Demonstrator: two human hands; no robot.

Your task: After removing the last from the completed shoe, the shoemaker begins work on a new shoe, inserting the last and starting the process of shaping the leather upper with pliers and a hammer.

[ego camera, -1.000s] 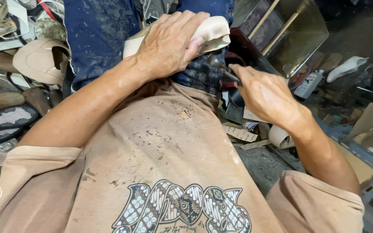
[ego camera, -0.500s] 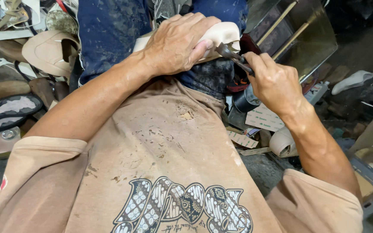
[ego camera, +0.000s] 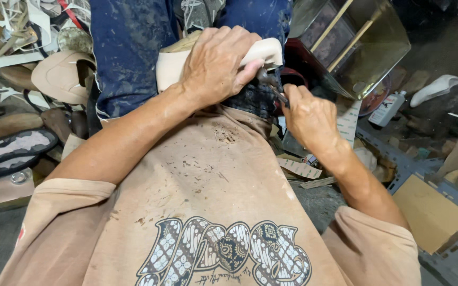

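Hands have come closer together than a second ago. The left hand (ego camera: 216, 69) still lies over the cream-coloured leather shoe upper on its last (ego camera: 173, 66), clenched around it from above and pressing it down on the person's lap, on the dark blue paint-spotted trousers (ego camera: 128, 47). The shoe stays where it was, under this grip and partly hidden by the fingers; only its pale end (ego camera: 266, 51) shows just past the thumb.

The right hand (ego camera: 308, 116) has changed most. One second ago it was lower and apart from the shoe; now it has risen and stands just beside the left thumb. It is closed on a small dark metal tool (ego camera: 269, 85), perhaps pincers, and the tip of the tool touches or nearly touches the lower edge of the shoe, directly under the left grip. Whether the tool's mouth bites the leather cannot be told, because the thumb covers that place.

In my judgement this means the tool has arrived at the edge of the upper and the work on this spot is beginning or repeating.

To the left of the left grip lie beige shoe pieces (ego camera: 56, 79) and dark soles (ego camera: 11, 151). To the right of the right grip stands a glass-sided box with wooden sticks (ego camera: 367, 42), and further a white plastic bottle (ego camera: 385, 110).
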